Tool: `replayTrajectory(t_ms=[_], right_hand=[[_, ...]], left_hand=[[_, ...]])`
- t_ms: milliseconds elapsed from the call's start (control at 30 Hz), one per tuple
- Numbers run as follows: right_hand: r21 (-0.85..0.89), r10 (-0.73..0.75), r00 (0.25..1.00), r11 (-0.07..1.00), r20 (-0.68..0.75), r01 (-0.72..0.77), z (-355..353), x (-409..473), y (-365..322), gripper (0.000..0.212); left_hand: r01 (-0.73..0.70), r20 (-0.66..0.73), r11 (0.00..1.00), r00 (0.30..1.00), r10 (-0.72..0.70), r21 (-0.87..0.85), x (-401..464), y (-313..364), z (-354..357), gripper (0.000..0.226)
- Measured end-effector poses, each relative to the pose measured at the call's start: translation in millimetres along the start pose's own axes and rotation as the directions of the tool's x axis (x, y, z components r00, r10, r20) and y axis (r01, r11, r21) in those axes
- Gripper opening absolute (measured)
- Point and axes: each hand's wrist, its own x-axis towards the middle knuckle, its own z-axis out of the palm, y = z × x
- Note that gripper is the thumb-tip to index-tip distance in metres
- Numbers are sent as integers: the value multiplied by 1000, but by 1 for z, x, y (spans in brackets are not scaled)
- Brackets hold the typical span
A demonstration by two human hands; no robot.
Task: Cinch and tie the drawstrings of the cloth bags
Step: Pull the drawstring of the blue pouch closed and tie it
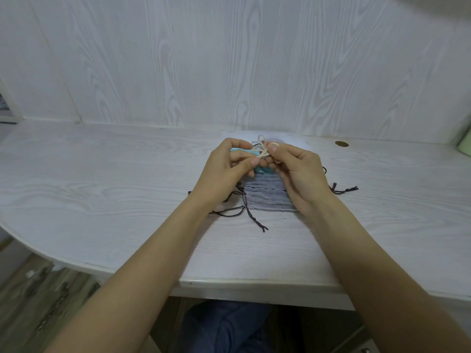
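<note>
A small turquoise cloth bag (pixel 263 170) is held up between both hands above the table, mostly hidden by fingers. Its cream drawstring (pixel 262 149) is looped at the top. My left hand (pixel 229 169) pinches the cord and the bag's neck from the left. My right hand (pixel 298 171) pinches the cord loops from the right. Below them a stack of several grey cloth bags (pixel 267 197) lies flat on the table, with dark brown drawstrings (pixel 251 215) trailing out on both sides.
The white wood-grain table (pixel 127 187) curves away at the front left and meets a panelled wall behind. A white paper sheet (pixel 293 141) lies behind the hands. A brass-coloured round cap (pixel 341 143) sits at the right rear. A green object (pixel 465 146) stands at the far right.
</note>
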Motion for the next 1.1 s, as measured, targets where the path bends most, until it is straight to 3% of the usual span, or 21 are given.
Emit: replayTrajectory(t_ms=[200, 300, 367, 433, 533, 767, 900, 1100], right_hand=[[198, 75, 993, 976, 88, -91, -3, 3, -1, 14], [75, 32, 985, 996, 170, -45, -5, 3, -2, 14], [-163, -74, 973, 980, 217, 111, -6, 2, -2, 14], [-418, -184, 949, 864, 257, 281, -7, 2, -2, 13], [-576, -273, 921, 720, 279, 388, -7, 2, -2, 8], [-698, -543, 781, 430, 307, 573, -10, 3, 5, 8], [-731, -562, 767, 374, 310, 570, -12, 5, 5, 13], [-781, -582, 689, 140, 432, 609, -9, 7, 8, 10]], left_hand=[[56, -30, 996, 998, -58, -67, 1, 4, -3, 30], [23, -17, 999, 1000, -24, -36, 0, 4, -5, 17], [-12, 2, 1000, 1000, 12, 26, 0, 4, -6, 14], [-26, -16, 997, 1000, 27, 71, -1, 4, -7, 15], [-45, -55, 994, 997, 51, 100, -2, 4, -7, 12], [-106, -153, 971, 978, 141, 215, -4, 5, -5, 11], [-188, -151, 900, 952, 266, 394, -8, 5, -3, 11], [-214, -183, 845, 923, 339, 490, -7, 1, -3, 7]])
